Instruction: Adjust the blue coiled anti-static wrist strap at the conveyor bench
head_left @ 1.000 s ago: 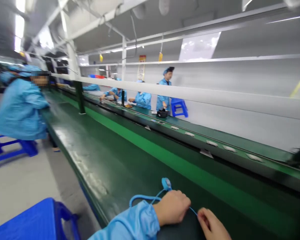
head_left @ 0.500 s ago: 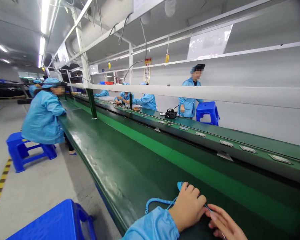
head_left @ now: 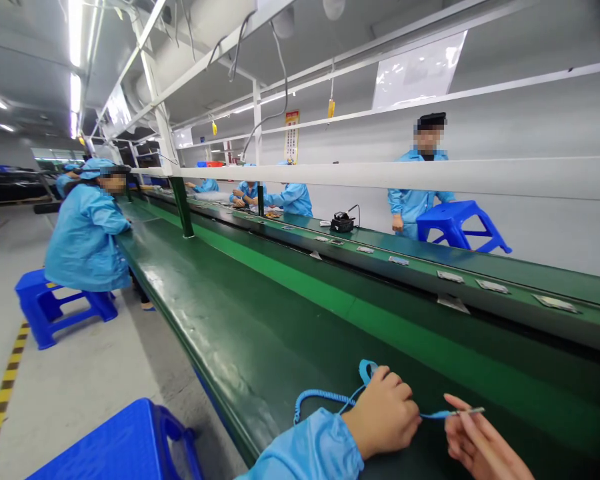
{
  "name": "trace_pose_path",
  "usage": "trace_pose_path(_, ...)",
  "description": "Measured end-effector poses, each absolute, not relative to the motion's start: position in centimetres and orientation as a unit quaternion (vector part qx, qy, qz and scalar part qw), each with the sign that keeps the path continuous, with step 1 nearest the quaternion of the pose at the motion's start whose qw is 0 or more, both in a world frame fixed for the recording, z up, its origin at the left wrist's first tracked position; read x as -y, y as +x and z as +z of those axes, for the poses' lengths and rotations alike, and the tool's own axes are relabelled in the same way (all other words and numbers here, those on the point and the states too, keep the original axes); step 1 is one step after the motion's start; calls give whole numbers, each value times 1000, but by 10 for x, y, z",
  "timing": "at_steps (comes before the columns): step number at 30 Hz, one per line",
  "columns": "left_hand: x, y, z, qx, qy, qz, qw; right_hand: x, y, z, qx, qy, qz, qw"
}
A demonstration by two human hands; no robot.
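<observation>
Blue coiled cord of an antistatic wrist strap (head_left: pixel 320 397) lies on the green tabletop (head_left: pixel 260 347), at the near edge. The left hand (head_left: pixel 383 415) is closed on the cord, its fingers (head_left: pixel 393 387) curled over it, with a blue strap loop (head_left: pixel 366 371) just behind them. A straight length of cord runs rightward from that fist, rising slightly, and ends in a metal pin (head_left: pixel 467 413). The right hand (head_left: pixel 480 437) pinches the cord just behind the pin. A blue plastic stool (head_left: pixel 130 443) stands near the left sleeve (head_left: pixel 305 450). Beyond, a white rail (head_left: pixel 380 175) crosses the view above a green conveyor (head_left: pixel 405 263) carrying small cards (head_left: pixel 450 276). 1 seated co-worker (head_left: pixel 85 240) is at left, and 1 standing co-worker (head_left: pixel 420 193) is across the line.
</observation>
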State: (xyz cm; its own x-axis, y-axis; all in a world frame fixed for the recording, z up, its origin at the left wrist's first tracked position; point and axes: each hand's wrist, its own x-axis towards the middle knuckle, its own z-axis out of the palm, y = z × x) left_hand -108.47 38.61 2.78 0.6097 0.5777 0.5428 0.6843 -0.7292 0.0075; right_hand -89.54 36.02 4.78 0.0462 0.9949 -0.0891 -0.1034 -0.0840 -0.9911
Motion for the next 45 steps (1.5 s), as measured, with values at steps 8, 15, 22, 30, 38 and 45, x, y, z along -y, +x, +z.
trace_pose_path(8,-371,-1072,43,421,-785,-400,-217,-366,-894,31,564,-601,298,481)
trace_pose_path(15,-365,-1078,49,398,-759,-442,-263,-354,-913,19,689,-546,263,398)
trace_pose_path(22,-365,-1074,47,397,-725,-500,-260,-344,-924,28,737,-533,196,365)
trace_pose_path(30,-367,-1075,48,407,-663,-529,-338,-348,-917,15,753,-548,125,343)
trace_pose_path(38,-368,-1075,46,398,-661,-522,-364,-350,-919,14,766,-555,108,304)
trace_pose_path(45,-368,-1073,44,384,-659,-528,-373,-349,-920,15,763,-571,82,292)
